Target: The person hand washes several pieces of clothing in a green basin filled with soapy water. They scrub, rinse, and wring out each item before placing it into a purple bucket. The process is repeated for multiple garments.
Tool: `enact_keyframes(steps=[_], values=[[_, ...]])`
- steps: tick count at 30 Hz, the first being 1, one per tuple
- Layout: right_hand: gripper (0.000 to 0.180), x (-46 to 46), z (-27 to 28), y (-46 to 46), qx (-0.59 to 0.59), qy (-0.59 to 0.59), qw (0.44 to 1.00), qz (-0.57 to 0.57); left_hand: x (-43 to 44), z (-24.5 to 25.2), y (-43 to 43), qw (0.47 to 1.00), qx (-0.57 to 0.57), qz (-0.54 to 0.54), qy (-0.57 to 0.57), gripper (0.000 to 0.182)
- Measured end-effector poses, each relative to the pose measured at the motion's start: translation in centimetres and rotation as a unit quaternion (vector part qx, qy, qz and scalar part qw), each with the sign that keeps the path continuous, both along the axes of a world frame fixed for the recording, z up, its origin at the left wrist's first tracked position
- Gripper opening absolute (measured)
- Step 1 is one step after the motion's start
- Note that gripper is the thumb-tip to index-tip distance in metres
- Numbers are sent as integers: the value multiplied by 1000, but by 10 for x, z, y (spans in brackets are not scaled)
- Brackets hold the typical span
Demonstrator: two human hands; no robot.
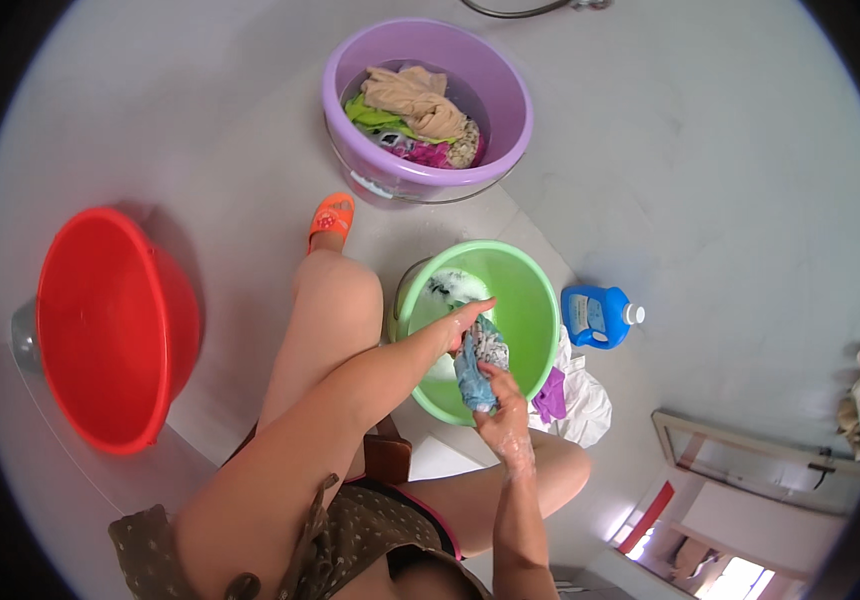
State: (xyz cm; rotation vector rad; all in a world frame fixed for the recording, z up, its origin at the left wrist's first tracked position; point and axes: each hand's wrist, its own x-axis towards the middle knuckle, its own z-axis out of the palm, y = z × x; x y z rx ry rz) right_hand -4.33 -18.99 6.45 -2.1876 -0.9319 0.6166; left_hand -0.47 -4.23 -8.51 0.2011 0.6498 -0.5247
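Observation:
A wet blue patterned cloth (477, 371) is bunched between my two hands above the green plastic bucket (537, 300). My left hand (466, 324) grips its upper end, with the thumb stretched out. Around its lower end close the fingers of my right hand (503, 405), which has suds on the wrist. White foam (460, 281) and sudsy water lie in the bucket, with something dark in the foam. The cloth's far side is hidden by my hands.
Beyond stands a purple bucket (508, 135) with clothes (418, 97) in water. A red basin (111, 330) is at left. Right of the green bucket are a blue detergent bottle (596, 317), white cloth (586, 401) and purple cloth (550, 395) on the floor.

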Motion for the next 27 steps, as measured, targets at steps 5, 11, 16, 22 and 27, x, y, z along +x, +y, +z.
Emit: enact_keyframes(steps=[5, 11, 16, 22, 27], values=[[33, -6, 19, 11, -21, 40, 998, 42, 12, -11, -7, 998, -50, 35, 30, 52], [41, 11, 23, -10, 12, 169, 985, 16, 13, -13, -12, 995, -83, 3, -50, 37], [44, 66, 4, -31, 277, 425, 848, -156, -2, 12, -6, 978, -96, -43, -180, 59], [46, 129, -85, -20, 308, 450, 800, -252, -9, 65, 4, 973, -119, -67, -184, 50], [55, 95, -146, 17, 416, 558, 647, -312, -9, 96, -16, 994, -79, 33, -74, 40]])
